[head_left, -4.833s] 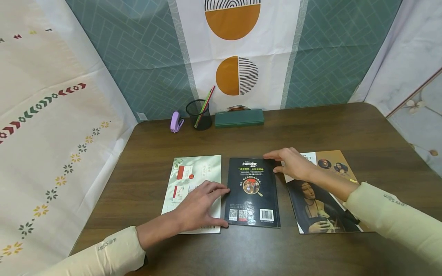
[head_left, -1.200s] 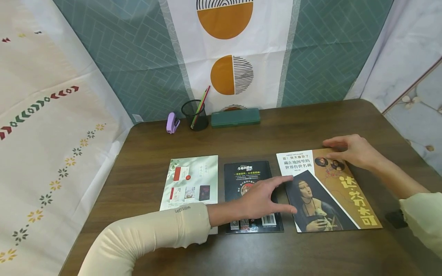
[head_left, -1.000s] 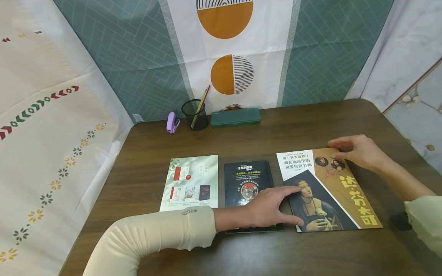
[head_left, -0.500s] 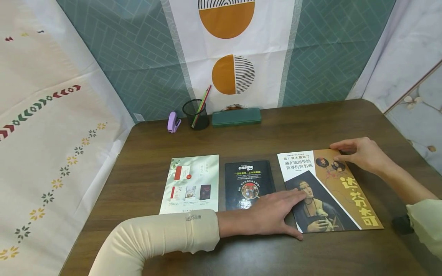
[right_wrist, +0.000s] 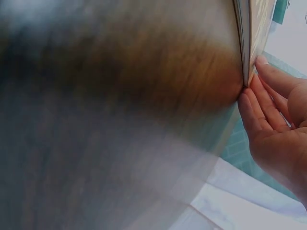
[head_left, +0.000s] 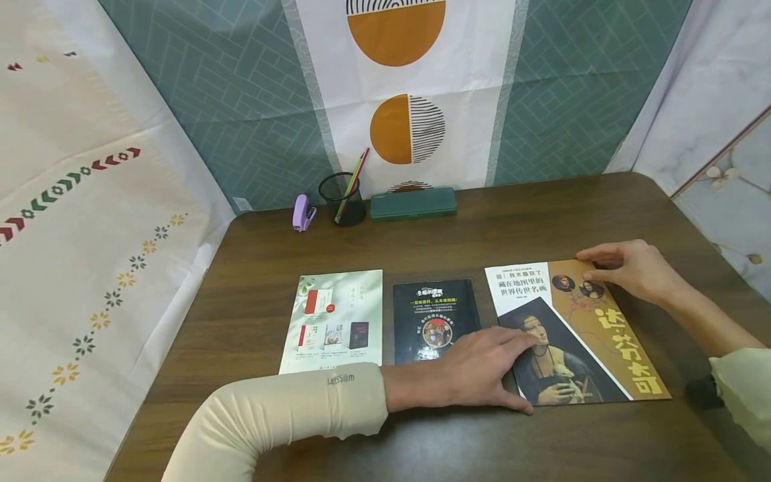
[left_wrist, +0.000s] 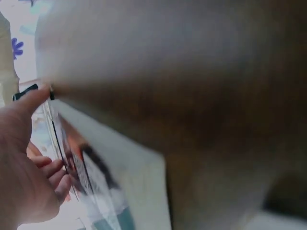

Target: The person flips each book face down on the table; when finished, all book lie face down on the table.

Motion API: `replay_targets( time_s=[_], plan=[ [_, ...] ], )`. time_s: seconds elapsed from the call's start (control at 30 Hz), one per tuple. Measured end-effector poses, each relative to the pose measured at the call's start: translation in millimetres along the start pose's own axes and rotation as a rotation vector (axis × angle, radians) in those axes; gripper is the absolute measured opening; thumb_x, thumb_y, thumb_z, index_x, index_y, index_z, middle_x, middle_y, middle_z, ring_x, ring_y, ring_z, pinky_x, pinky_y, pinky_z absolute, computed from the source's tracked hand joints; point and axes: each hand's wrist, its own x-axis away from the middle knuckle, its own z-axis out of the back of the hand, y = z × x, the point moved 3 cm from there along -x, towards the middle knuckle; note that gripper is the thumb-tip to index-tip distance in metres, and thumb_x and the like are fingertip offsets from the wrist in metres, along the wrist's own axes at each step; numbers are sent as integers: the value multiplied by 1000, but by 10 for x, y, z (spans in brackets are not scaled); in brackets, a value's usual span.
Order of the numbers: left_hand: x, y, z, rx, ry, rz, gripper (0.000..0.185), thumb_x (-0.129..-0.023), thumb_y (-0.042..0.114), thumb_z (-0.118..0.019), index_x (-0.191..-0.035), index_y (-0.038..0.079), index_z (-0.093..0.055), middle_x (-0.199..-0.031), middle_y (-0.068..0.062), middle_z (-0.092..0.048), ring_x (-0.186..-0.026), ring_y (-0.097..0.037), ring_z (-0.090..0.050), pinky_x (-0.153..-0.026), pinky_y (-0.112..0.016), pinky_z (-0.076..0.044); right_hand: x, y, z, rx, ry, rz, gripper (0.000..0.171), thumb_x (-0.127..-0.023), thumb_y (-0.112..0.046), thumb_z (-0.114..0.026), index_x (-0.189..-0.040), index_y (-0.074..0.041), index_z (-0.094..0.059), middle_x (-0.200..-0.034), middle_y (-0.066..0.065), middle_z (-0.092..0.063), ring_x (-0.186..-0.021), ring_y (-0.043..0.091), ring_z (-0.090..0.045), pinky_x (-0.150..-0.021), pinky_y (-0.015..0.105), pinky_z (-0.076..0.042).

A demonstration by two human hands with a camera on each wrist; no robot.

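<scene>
Big book: A big flat book with a gold, white and dark cover showing a painted lady lay on the dark brown wooden table, at the right end of a row of three books. In the right wrist view its page edges stood out sharp against the blurry wood.

Left hand: The left hand reached across the row and lay flat, with straight fingers. Its fingertips touched the near left part of the big book, and the thumb lay along the book's bottom left corner. It held nothing. The left wrist view was very blurry, but the hand showed beside a book cover.

Right hand: The right hand rested at the far right corner of the big book. Its fingers were mostly straight and pressed against the book's edge. It did not wrap around the book.

Middle book: A small black book with a round picture lay just left of the big book. The left hand and wrist covered its lower part.

Left book: A pale green and white book lay at the left end of the row. The cream sleeve crossed in front of it.

Back of table: A purple stapler, a black mesh cup with pencils and a long dark green case stood in a line near the wall.
</scene>
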Motion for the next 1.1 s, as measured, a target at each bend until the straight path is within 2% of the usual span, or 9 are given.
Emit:
replay_targets(
  time_s=[0.07, 0.17, 0.33, 0.57, 0.67, 0.73, 0.8, 0.93, 1.1],
  plan=[
    [-14, -2, 27, -18, 3, -28, 92, -84, 70, -80, -155, 20, -52, -152, 8, -57, -139, -4, -51, -112, -19, -40, -3, 7, 8, -6, -11, 1, 45, -92, -19, -86, -129, 4, -72, -125, 30, -71, -114, 53, -68, -85, 48, -55],
    [-30, 8, 62, -124, 2, -123, 82, -89, 69, -73, -153, 19, -56, -143, 9, -64, -129, -3, -58, -106, -19, -45, -6, 13, 16, -4, -18, -1, 45, -92, -17, -86, -129, 4, -73, -125, 30, -71, -115, 52, -67, -79, 30, -54],
    [-36, 55, 138, -329, 71, -331, 60, -98, 62, -63, -138, 18, -67, -115, 12, -74, -96, -3, -70, -78, -21, -57, -17, 16, 30, -8, -32, 13, 44, -92, -15, -85, -130, 4, -73, -127, 30, -70, -118, 52, -66, -74, 12, -45],
    [-49, 71, 314, -310, 232, -475, 36, -102, 47, -61, -119, 19, -77, -93, 14, -76, -74, 2, -69, -60, -18, -54, -12, 43, 34, -30, -64, 32, 44, -93, -8, -83, -132, 5, -70, -131, 32, -67, -122, 54, -63, -75, 9, -45],
    [-67, 59, 411, -284, 320, -495, 34, -101, 43, -63, -117, 18, -80, -90, 14, -77, -70, 3, -68, -56, -17, -51, 8, 69, 29, -43, -90, 44, 46, -94, -7, -82, -136, 5, -68, -135, 32, -65, -124, 53, -62, -77, 8, -46],
    [-76, 47, 475, -297, 372, -495, 33, -102, 41, -63, -117, 19, -81, -91, 14, -78, -70, 4, -68, -54, -16, -48, 28, 91, 34, -56, -103, 52, 47, -94, -6, -81, -138, 4, -67, -137, 32, -64, -124, 45, -66, -79, 8, -46],
    [-84, 30, 533, -310, 412, -484, 32, -102, 41, -62, -115, 20, -82, -94, 14, -79, -71, 5, -69, -54, -14, -47, 52, 119, 43, -82, -116, 65, 49, -95, -3, -80, -141, 3, -66, -139, 32, -63, -123, 20, -68, -80, 7, -47],
    [-84, -27, 636, -313, 481, -461, 29, -102, 38, -63, -111, 21, -84, -100, 14, -80, -77, 6, -71, -55, -12, -46, 91, 181, 53, -151, -142, 118, 51, -96, 9, -71, -145, 3, -62, -142, 31, -61, -117, -18, -49, -83, 9, -49],
    [-74, -105, 718, -259, 508, -450, 25, -100, 34, -67, -109, 19, -85, -100, 12, -81, -79, 5, -73, -51, -12, -39, 115, 253, 56, -197, -151, 172, 57, -93, 18, -66, -148, 2, -59, -144, 4, -61, -118, -20, -48, -85, 9, -48]
  ],
)
